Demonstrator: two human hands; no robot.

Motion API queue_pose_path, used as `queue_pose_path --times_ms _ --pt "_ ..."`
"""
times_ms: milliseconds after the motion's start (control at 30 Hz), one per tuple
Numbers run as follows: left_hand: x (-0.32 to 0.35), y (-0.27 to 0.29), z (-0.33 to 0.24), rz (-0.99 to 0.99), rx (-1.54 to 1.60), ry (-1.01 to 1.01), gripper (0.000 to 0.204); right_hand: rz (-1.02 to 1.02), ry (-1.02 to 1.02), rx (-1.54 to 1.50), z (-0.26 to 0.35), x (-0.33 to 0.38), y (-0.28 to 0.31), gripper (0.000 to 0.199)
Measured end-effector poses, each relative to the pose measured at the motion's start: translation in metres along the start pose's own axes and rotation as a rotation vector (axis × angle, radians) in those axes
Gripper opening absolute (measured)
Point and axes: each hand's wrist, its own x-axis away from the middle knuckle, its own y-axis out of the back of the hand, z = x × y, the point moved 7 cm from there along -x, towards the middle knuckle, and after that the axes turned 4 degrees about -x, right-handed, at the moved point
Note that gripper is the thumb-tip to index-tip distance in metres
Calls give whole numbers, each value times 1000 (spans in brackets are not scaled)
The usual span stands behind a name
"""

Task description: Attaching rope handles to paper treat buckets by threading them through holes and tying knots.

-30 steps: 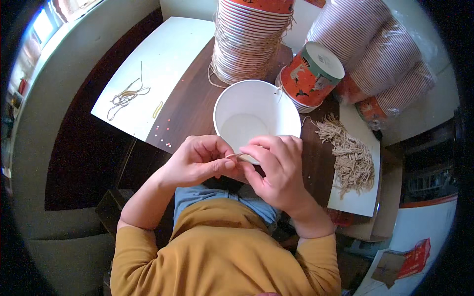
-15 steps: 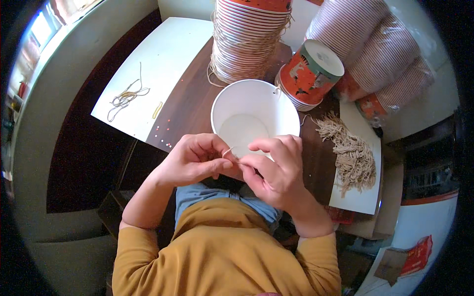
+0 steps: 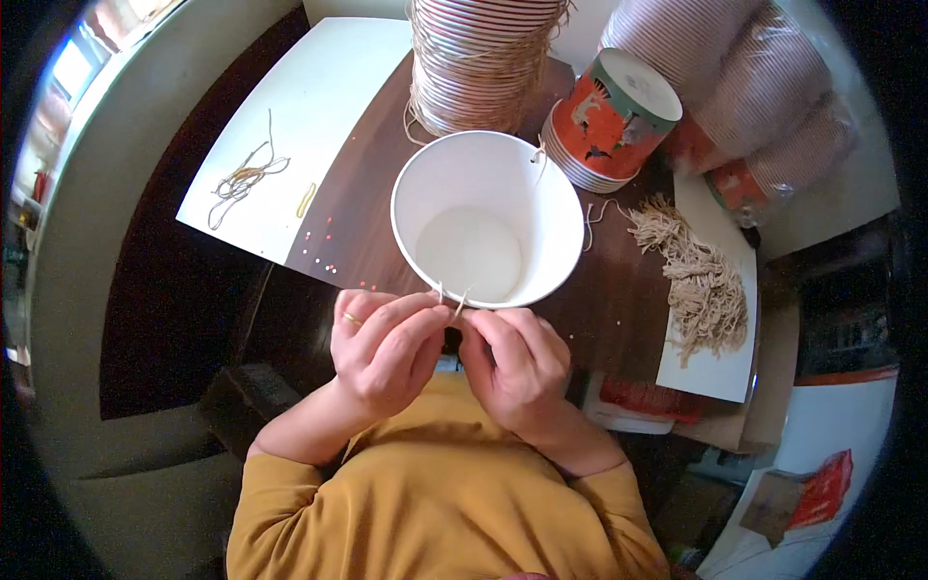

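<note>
A large white paper bucket [image 3: 425,193] stands in front of me, its white inside facing up. At its near rim my left hand [image 3: 389,350] and my right hand [image 3: 517,365] are close together, each pinching a thin beige string [image 3: 460,302]. Two short ends of the string stick up above my fingertips. Most of the string between the fingers is hidden. Another piece of string is tied through the bucket's far rim, at a small knot [image 3: 537,153]. My left hand wears a ring on one finger.
Behind stands a tall stack of buckets [image 3: 483,77] with strings hanging round it. An orange and green bucket [image 3: 619,116] sits upside down on a short stack. Cut strings [image 3: 710,295] lie right, a dark cord [image 3: 246,179] left. Bagged bucket stacks [image 3: 764,97] fill the back right.
Both hands have drawn nearer to my body, and their fingers have curled inward around the string. Two string ends now stand up between them. The bucket appears slightly turned and larger in view.
</note>
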Motion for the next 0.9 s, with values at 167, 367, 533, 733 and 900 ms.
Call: queue_pose_path --times_ms 167,367,533,733,900 --pt "5 2 10 -60 -8 144 25 -43 76 72 -3 1 -12 18" --pt "34 -32 48 -97 965 1113 8 -64 154 165 -6 -6 -23 15" --pt "43 -39 57 -157 1249 1125 7 33 -40 -171 -20 -10 -42 19" --pt "48 -37 59 -169 1284 1174 9 158 -589 -1014 -34 2 -72 22" --pt "41 -19 55 -119 882 1044 9 104 -1032 -1574 -35 18 -96 22"
